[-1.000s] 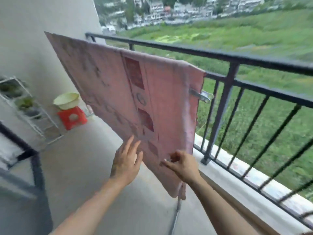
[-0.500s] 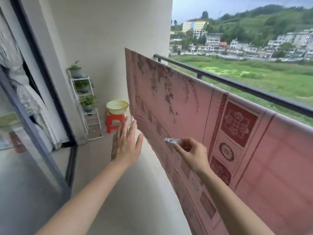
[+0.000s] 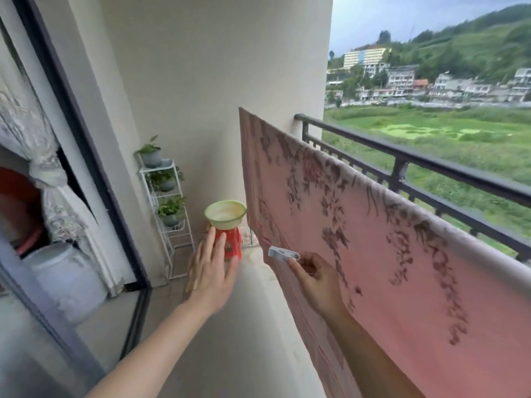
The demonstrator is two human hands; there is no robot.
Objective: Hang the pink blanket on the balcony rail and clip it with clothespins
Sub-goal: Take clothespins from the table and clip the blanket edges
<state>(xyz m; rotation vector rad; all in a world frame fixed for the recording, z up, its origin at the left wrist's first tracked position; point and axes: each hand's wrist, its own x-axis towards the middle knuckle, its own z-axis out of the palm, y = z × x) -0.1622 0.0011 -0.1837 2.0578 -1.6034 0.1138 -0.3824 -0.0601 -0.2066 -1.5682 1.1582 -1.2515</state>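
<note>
Holding a pale clothespin (image 3: 283,253) pinched in the right hand (image 3: 316,278), a person faces the pink blanket (image 3: 388,254) draped over the balcony rail (image 3: 431,165). Left hand (image 3: 211,268) hovers flat, released. Best next — carry the pin to the blanket's far top corner and clamp fabric against rail.

The rail (image 3: 431,163) carries the blanket (image 3: 388,254), draped over it; a stool (image 3: 234,242) and rack (image 3: 169,214) stand on the floor (image 3: 230,340).
</note>
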